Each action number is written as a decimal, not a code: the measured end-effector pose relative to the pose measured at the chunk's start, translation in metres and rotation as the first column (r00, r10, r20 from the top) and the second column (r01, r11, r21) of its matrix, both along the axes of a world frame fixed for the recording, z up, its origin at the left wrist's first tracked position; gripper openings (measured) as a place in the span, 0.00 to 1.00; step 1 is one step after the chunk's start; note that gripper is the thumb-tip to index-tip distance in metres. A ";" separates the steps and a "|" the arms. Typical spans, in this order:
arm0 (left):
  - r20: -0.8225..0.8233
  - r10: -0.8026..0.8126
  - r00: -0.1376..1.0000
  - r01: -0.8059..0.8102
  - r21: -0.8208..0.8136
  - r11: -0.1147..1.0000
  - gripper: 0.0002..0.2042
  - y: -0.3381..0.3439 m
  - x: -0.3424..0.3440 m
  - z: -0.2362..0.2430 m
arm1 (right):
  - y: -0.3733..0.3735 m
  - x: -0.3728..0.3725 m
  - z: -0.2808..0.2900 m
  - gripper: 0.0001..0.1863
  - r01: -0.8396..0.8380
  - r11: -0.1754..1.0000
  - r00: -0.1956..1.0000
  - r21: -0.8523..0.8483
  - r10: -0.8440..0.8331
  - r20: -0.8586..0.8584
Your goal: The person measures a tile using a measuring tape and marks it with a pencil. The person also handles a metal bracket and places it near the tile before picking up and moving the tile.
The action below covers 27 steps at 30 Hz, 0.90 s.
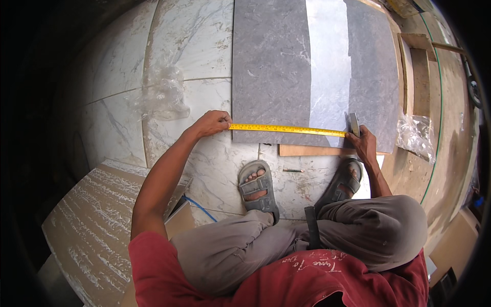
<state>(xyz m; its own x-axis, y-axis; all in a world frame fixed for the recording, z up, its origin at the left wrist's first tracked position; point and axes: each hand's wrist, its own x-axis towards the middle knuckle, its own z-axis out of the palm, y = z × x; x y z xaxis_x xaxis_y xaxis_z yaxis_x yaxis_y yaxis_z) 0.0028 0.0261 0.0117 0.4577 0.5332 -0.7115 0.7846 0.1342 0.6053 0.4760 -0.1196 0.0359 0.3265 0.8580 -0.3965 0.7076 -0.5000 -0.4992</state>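
We find panel [271, 77] on floor [204, 48], tape [286, 129] across its near part, left hand [212, 124] at tape's left end, right hand [365, 143] at its right. Nearer us: board [309, 150] at panel's near edge, then pencil [293, 170] between sandals [255, 185]. Left of panel: film [164, 94]. Right: frame [421, 79], with second film [417, 137] just nearer. Slab [92, 230] left of left forearm [166, 174].

Grey board [271, 66] cut off above, yellow tape [286, 129] end hidden by left fingers [223, 117]

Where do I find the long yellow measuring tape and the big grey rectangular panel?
Long yellow measuring tape [286, 129]: head view, middle of the extended blade.
Big grey rectangular panel [272, 71]: head view, left part of its upper face.
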 end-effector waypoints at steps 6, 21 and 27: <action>0.037 0.020 0.999 -0.020 -0.011 1.000 0.11 -0.001 -0.003 -0.002 | 0.001 -0.002 0.002 0.17 -0.024 1.000 0.999 -0.015 0.025 0.032; 0.095 0.038 0.995 -0.036 -0.025 0.999 0.09 -0.002 -0.009 -0.009 | 0.000 -0.001 -0.003 0.17 -0.013 1.000 0.999 -0.025 0.014 0.032; 0.044 0.029 0.999 -0.026 -0.070 0.997 0.11 0.000 -0.002 -0.001 | -0.002 0.002 -0.006 0.17 -0.043 0.999 0.998 0.002 0.043 0.055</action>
<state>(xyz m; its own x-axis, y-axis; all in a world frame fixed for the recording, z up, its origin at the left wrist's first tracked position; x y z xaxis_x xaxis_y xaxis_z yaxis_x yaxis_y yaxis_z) 0.0008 0.0263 0.0105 0.4757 0.4963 -0.7262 0.7524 0.1980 0.6282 0.4779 -0.1215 0.0302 0.3104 0.8731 -0.3760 0.7546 -0.4669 -0.4611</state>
